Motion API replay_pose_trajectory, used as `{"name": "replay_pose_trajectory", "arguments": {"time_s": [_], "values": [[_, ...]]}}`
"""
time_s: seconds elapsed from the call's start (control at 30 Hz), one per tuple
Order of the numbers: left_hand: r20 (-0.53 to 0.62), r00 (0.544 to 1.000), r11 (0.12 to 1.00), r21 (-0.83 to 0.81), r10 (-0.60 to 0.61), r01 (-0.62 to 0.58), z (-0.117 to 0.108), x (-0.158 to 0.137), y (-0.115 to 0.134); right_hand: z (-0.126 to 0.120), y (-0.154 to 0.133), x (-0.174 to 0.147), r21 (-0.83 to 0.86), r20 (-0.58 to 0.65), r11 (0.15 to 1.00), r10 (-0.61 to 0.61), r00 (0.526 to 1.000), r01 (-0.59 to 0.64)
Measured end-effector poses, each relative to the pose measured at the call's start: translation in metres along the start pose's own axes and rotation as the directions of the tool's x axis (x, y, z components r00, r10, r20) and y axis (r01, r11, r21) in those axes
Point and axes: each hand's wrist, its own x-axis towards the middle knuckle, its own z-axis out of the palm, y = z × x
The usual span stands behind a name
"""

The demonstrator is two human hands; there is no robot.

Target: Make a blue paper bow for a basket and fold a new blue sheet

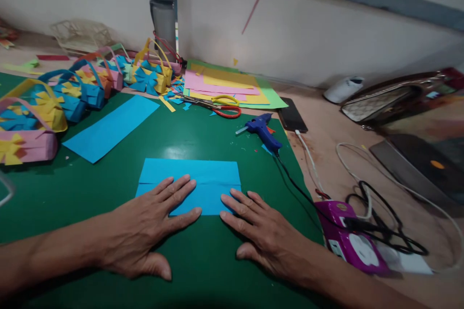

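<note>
A sheet of blue paper (192,171) lies in front of me with a long horizontal line, a fold or an overlapping edge, across it. Over its left part my left hand (152,222) rests flat, fingers stretched out, the thumb on the green mat (203,260). My right hand (259,229) lies on the right end of the paper, its fingers extended and holding nothing. Both hands cover parts of the sheet's lower half. A second blue paper strip (112,128) lies slantwise on the mat, farther left.
Small paper baskets (76,91) with bows line the left. At the back are coloured sheets (224,82), scissors (221,105) and a bottle (163,19). A blue glue gun (263,131), a phone (293,115) and a purple power box (350,236) with cords occupy the right.
</note>
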Motion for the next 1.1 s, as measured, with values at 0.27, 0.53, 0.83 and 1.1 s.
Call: {"name": "replay_pose_trajectory", "arguments": {"time_s": [0.27,0.53,0.83,1.1], "values": [[0.011,1.000,0.999,0.050,0.018,-0.018,0.001,0.001,0.000,0.000,0.002,-0.025,-0.094,-0.049,0.993,0.064,0.997,-0.069],[0.001,1.000,0.999,0.050,0.002,-0.002,0.000,0.002,0.000,0.005,-0.004,-0.040,-0.190,-0.131,0.976,0.087,0.988,-0.111],[-0.012,0.996,0.990,0.110,0.094,-0.092,-0.004,0.029,-0.003,-0.009,-0.014,-0.021,0.172,-0.451,0.954,0.296,0.842,-0.244],[0.008,0.991,0.971,0.200,0.132,-0.131,-0.018,0.054,0.008,-0.010,-0.018,0.031,0.290,-0.135,0.853,0.486,0.863,-0.435]]}}
